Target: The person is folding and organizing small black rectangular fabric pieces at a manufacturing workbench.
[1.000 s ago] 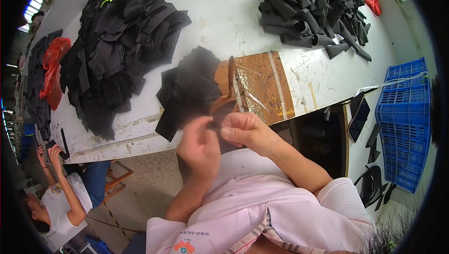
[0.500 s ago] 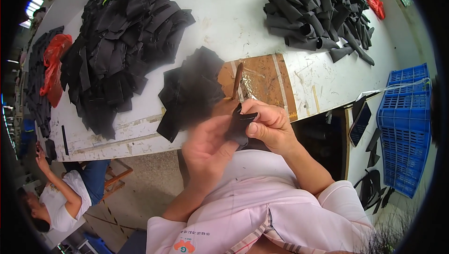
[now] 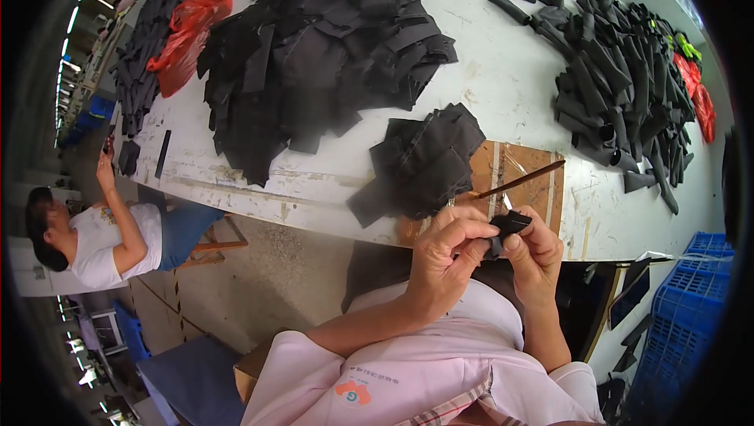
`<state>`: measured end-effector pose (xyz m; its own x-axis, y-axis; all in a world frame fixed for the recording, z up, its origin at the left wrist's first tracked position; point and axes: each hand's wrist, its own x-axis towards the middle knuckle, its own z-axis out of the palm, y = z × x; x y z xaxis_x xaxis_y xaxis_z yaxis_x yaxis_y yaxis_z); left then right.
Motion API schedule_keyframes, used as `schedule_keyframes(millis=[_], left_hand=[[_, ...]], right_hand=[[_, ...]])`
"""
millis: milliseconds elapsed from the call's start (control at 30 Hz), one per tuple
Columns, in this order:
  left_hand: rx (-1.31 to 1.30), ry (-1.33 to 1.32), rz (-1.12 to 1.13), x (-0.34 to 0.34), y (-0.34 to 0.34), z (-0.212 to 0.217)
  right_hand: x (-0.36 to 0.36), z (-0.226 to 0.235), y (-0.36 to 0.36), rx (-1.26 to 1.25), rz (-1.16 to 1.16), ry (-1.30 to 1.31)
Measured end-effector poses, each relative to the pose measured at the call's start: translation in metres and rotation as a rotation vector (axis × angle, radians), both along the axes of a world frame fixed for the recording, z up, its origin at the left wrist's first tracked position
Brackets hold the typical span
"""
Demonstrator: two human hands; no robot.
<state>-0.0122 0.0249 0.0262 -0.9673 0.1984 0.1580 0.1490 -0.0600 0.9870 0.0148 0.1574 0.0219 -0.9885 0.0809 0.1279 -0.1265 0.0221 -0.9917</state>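
One left hand (image 3: 446, 261), one black fabric piece (image 3: 514, 223), one right hand (image 3: 537, 259).
The left pinches its lower-left part; it lies bunched between both sets of fingertips, long axis unclear; the right pinches its right side, neither nearer.

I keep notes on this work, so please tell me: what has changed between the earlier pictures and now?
The view swung left, so the table appears further right. The left hand and right hand seem shifted right along the board; they now pinch a black piece, first clear between them half a second ago. The stick looks more tilted, perhaps only from the turned view. The big pile and tubes stayed.
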Motion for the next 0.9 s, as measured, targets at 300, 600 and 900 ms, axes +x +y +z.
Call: schedule_keyframes(millis=[300, 600, 900], left_hand=[[0.302, -0.35, -0.157, -0.002, -0.012, -0.007], [0.954, -0.824, -0.899, -0.011, -0.015, 0.002], [0.988, -0.633, -0.676, -0.065, 0.001, 0.062]], right_hand=[[-0.003, 0.0, -0.007, -0.28, -0.018, -0.126], [0.011, 0.016, -0.002, -0.585, 0.091, -0.219], [-0.046, 0.086, 0.013, 0.066, -0.005, 0.095]])
